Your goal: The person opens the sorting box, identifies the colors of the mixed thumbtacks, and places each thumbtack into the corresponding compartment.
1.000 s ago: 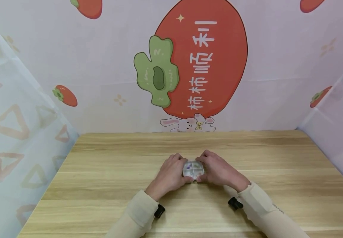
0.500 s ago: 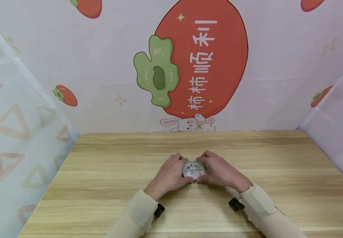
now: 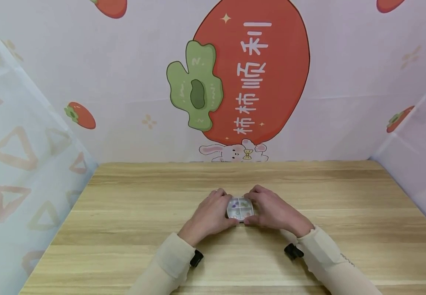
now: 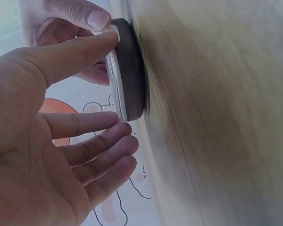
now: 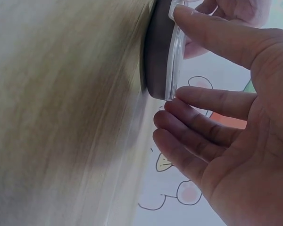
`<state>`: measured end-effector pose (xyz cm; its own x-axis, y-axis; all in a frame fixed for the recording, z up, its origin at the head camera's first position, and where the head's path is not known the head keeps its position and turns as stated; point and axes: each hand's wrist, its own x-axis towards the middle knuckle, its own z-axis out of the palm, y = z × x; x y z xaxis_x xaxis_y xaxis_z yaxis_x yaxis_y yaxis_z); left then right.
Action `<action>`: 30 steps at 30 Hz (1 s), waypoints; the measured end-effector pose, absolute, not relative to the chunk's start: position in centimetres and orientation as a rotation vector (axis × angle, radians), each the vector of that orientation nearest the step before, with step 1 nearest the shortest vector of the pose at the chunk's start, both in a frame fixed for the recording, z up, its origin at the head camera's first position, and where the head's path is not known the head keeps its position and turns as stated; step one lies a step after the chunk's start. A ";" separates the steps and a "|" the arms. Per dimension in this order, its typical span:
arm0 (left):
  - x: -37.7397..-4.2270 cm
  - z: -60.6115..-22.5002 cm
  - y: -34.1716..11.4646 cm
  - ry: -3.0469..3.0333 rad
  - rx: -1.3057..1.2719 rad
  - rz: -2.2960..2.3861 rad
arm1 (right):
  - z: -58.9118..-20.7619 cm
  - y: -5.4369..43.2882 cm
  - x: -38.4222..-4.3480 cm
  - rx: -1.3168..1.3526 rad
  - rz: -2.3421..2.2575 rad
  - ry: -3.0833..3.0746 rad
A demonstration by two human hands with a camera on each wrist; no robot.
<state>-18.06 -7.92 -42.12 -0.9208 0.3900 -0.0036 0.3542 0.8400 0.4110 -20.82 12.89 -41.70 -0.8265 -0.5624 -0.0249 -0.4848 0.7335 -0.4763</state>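
A small pill box [image 3: 240,209] lies flat on the wooden table, its top split by white dividers into compartments with tiny purple, greenish and orange bits inside. My left hand [image 3: 212,214] holds its left side, thumb at the near edge and index finger at the far edge. On the opposite side my right hand [image 3: 273,211] grips it likewise. The left wrist view shows a clear lid [image 4: 116,80] over a dark grey base [image 4: 132,70], with the thumb and index fingertips at the lid's rim. In the right wrist view, the other fingers sit loosely beyond the lid [image 5: 176,59].
Wood-grain table [image 3: 142,196] stretches out on all sides of the hands. Behind it stands a white cloth backdrop [image 3: 131,135] printed with persimmons and a rabbit, with more cloth at left and right. Black wrist mounts [image 3: 293,251] sit under the cream sleeves [image 3: 174,256].
The head view has tilted very slightly. Both hands keep their hold on the pill box, which stays at the same place on the table.
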 end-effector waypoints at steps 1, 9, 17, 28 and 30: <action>-18.1 -42.1 -7.9 2.934 0.595 0.626 | -41.7 12.9 -20.9 -0.841 -0.695 2.767; -18.3 -42.3 -8.1 2.985 0.586 0.595 | -41.9 12.7 -20.8 -0.835 -0.717 2.800; -18.1 -42.1 -8.0 3.041 0.553 0.526 | -41.8 12.8 -20.6 -0.830 -0.678 2.845; -16.7 -40.9 -7.1 3.169 0.633 0.190 | -40.4 12.4 -19.2 -0.929 -0.422 2.944; -16.6 -41.0 -7.0 3.169 0.627 0.196 | -40.4 12.3 -19.0 -0.931 -0.390 2.944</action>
